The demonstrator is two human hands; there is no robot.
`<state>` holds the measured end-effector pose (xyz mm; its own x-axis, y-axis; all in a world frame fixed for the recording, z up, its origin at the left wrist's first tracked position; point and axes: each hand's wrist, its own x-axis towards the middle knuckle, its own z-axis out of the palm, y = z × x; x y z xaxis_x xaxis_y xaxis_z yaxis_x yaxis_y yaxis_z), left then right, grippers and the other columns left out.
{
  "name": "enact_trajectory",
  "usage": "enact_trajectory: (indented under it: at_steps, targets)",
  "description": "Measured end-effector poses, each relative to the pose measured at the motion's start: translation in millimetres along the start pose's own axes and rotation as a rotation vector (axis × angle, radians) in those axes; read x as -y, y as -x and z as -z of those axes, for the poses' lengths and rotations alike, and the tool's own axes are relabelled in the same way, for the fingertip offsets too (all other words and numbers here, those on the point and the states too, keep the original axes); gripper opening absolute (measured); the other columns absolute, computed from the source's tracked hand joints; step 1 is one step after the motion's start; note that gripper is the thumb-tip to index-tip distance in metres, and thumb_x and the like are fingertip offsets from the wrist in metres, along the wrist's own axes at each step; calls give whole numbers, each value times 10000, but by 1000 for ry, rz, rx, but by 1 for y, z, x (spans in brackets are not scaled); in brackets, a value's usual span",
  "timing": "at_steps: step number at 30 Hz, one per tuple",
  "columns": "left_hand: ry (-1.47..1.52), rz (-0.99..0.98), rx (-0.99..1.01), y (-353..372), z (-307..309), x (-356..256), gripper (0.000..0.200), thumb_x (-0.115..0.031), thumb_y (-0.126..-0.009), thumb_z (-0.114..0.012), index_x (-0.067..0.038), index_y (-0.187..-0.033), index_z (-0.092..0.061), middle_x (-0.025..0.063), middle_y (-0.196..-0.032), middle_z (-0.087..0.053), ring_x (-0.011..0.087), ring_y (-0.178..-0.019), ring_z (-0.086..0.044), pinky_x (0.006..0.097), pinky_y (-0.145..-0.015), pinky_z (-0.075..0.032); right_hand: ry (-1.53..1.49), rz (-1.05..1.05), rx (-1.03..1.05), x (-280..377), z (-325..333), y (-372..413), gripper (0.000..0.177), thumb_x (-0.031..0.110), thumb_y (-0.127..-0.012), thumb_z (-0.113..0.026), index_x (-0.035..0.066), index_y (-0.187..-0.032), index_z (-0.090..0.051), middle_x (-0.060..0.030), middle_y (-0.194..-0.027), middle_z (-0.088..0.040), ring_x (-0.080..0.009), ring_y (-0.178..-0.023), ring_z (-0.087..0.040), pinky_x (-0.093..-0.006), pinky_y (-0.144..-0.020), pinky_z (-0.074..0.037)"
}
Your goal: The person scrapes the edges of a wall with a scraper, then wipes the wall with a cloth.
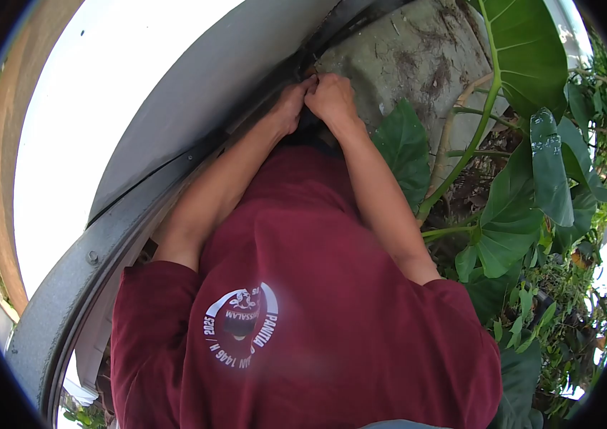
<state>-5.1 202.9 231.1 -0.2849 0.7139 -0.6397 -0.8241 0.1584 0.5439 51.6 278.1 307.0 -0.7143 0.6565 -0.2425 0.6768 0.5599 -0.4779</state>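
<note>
My left hand (pixel 290 107) and my right hand (pixel 332 97) meet in front of my body at the top middle of the head view. Both are closed, their fingertips pinched close together beside the lower edge of a large grey-white panel (pixel 196 93). Whatever lies between the fingers is too small and too hidden to make out. Just beyond the fingertips, a dark gap runs along the panel's edge. A stained concrete slab (pixel 396 64) lies to the right of my right hand.
A metal rail (pixel 81 275) with a bolt curves along the left. Broad green leaves (pixel 511 229) and a thick stem (pixel 469 154) crowd the right side, one leaf (pixel 401 150) close to my right forearm. My maroon shirt (pixel 317 286) fills the lower middle.
</note>
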Motion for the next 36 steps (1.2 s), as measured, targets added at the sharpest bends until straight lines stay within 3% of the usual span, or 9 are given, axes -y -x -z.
enact_trajectory:
  at_steps: [11,23,36]
  targets:
    - [91,14,67,-16,2,-5,404,-310,-999,-462,29,-1206,-539,115,-1177,-598,184,-1095,-561,337,-947,-428,-7,107,-4,-9,-12,-10,306,81,-685,-634,-21,-971,-667,-257,-895,-666,-421,-873,-646,-472,-796,-515]
    - [126,32,44,0,-8,-12,386,-327,-1008,-435,-24,-1224,-541,88,-1171,-608,190,-1065,-581,338,-942,-447,53,53,-34,3,-10,-3,272,90,-677,-639,-29,-918,-675,-251,-903,-667,-407,-908,-642,-475,-802,-512]
    - [89,0,102,-12,-3,-10,414,-342,-1016,-421,-12,-1240,-534,108,-1209,-594,206,-1131,-549,350,-973,-428,40,36,-20,-1,-10,-8,267,96,-691,-624,-18,-926,-679,-253,-902,-667,-412,-909,-639,-476,-812,-508]
